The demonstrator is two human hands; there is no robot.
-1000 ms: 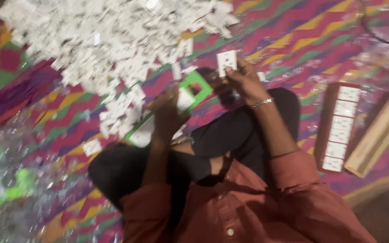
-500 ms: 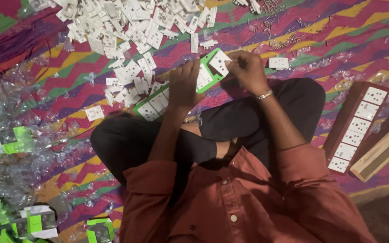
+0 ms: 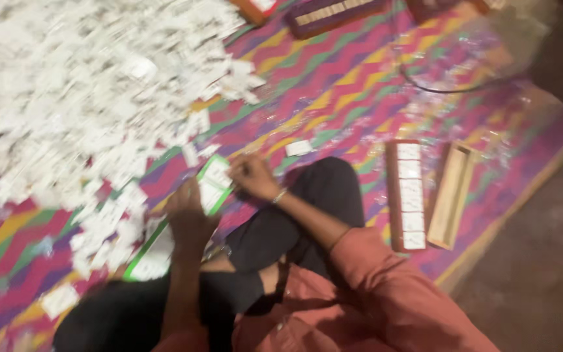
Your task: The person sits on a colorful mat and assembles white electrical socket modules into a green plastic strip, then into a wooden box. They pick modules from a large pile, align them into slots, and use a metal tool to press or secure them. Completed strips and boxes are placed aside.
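Observation:
I sit cross-legged on a zigzag-patterned mat [image 3: 360, 98]. My left hand [image 3: 189, 216] grips a long green-edged holder [image 3: 211, 186] filled with small white pieces, resting over my knee. My right hand [image 3: 252, 177] is closed at the holder's far end; whether a white piece is between its fingers is hidden by blur. A big heap of small white pieces [image 3: 79, 91] spreads across the mat just beyond both hands.
A brown tray with white pieces in a row [image 3: 408, 195] lies to my right, beside an empty wooden tray [image 3: 449, 195]. A single white piece [image 3: 299, 148] lies near my knee. More trays [image 3: 333, 13] and a dark cable [image 3: 438, 85] lie farther off.
The view swung, so the heap now fills the upper left. Both hands stay on the green-edged holder; the right hand shifted along its far end.

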